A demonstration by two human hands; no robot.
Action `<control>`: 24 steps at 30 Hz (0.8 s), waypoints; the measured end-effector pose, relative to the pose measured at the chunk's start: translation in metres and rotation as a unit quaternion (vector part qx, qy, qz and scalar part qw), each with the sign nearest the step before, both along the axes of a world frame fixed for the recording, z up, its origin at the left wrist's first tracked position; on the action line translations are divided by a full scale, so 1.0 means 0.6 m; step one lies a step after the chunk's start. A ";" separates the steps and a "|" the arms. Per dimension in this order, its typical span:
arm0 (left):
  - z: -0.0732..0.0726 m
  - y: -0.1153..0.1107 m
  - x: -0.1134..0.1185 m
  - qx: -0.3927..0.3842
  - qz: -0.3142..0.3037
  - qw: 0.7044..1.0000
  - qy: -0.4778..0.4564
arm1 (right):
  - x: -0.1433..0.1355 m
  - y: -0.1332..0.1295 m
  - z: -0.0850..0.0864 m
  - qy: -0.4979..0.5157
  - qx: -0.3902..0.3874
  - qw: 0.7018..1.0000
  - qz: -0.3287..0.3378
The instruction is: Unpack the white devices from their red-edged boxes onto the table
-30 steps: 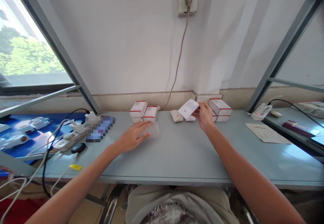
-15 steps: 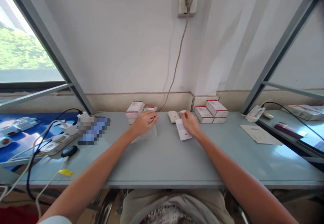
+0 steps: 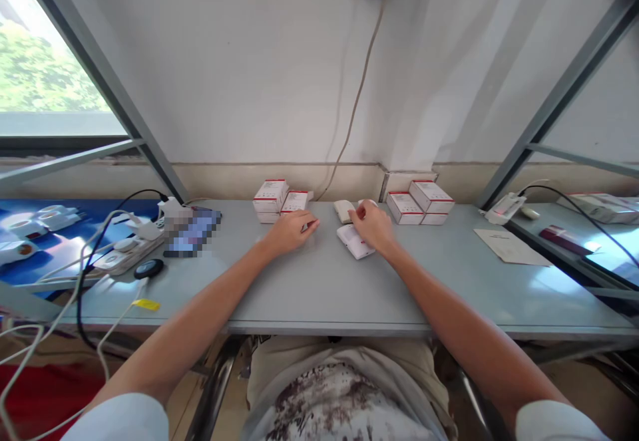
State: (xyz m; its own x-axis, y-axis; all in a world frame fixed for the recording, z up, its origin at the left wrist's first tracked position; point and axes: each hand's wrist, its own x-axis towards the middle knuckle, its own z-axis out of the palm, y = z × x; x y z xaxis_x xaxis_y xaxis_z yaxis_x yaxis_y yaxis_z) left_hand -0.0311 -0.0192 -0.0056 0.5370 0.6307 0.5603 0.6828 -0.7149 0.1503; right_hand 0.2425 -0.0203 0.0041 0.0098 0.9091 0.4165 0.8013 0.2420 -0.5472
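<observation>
My right hand (image 3: 372, 225) is at the middle of the desk, fingers curled together; what they hold, if anything, is hidden. Beneath it, partly covered, is a flat white case-like item (image 3: 355, 243) with a small red mark. Just beyond my fingers sits a cream-coloured item (image 3: 343, 211), and another white piece (image 3: 367, 203) peeks out behind the hand. My left hand (image 3: 291, 231) rests low over the desk in front of small white-and-red boxes (image 3: 271, 195), its fingers stretched forward and a narrow gap showing beside the thumb.
More white-and-red boxes (image 3: 419, 201) are stacked at the back right. On the left are a phone (image 3: 192, 233), a power strip (image 3: 117, 259), a round black object (image 3: 148, 268) and loose cables. A paper sheet (image 3: 512, 247) lies to the right, near a metal frame post (image 3: 549, 88).
The white item has gone from standing out in my right hand to lying lower beneath it. The clear bag under my left hand is no longer distinct. The camera view has tilted down.
</observation>
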 end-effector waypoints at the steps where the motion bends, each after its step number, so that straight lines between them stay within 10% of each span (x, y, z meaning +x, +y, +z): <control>1: 0.000 -0.001 0.001 0.005 -0.002 1.000 -0.003 | 0.001 0.000 0.000 -0.011 0.013 0.999 0.037; 5: 0.001 -0.001 0.003 0.040 -0.005 0.999 -0.022 | 0.003 -0.006 -0.001 -0.092 0.029 0.973 0.210; 10: 0.009 0.002 0.000 0.097 0.009 0.994 -0.053 | -0.001 -0.006 -0.012 -0.126 0.018 0.965 0.231; 24: 0.015 0.007 -0.008 0.135 0.134 0.981 -0.051 | 0.034 0.023 0.014 -0.083 0.132 0.987 -0.049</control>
State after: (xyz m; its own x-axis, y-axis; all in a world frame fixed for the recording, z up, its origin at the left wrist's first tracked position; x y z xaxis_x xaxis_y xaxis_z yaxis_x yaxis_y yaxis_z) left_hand -0.0361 -0.0150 0.0034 0.3056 0.5631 0.7678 0.8426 -0.5354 0.0573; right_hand 0.2626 -0.0062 0.0127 0.0030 0.7666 0.6421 0.9011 0.2763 -0.3341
